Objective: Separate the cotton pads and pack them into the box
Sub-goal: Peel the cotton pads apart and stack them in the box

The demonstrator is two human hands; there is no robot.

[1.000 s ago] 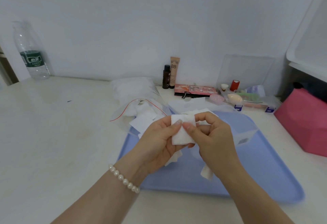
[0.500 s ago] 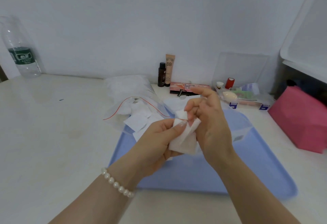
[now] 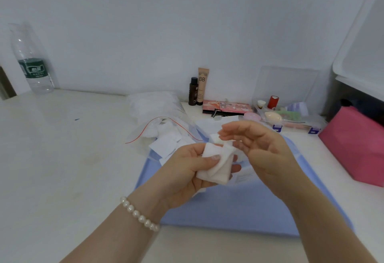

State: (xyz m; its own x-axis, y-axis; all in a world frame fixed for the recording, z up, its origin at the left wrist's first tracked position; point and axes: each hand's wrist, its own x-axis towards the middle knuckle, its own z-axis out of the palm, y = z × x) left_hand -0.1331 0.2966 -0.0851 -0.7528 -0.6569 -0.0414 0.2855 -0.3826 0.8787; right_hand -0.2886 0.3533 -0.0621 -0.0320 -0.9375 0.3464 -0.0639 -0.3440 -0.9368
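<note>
Left hand [image 3: 187,171] thumb clamps pads [image 3: 216,165] above tray [image 3: 239,210]; right hand [image 3: 259,148] pinches top layer. Soft, featherlight, clingy: peel from corner, gently.

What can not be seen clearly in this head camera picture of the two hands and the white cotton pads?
- White cotton pads in the left hand: number of layers unclear; thumb and folds hide the edges.
- Right hand: whether its fingertips pinch a pad corner is unclear; fingers cover it.
- Clear plastic box on the blue plastic tray: mostly behind both hands.
- Clear zip bag: contents too blurred to count.
- Pink box: cut by the right edge.
</note>
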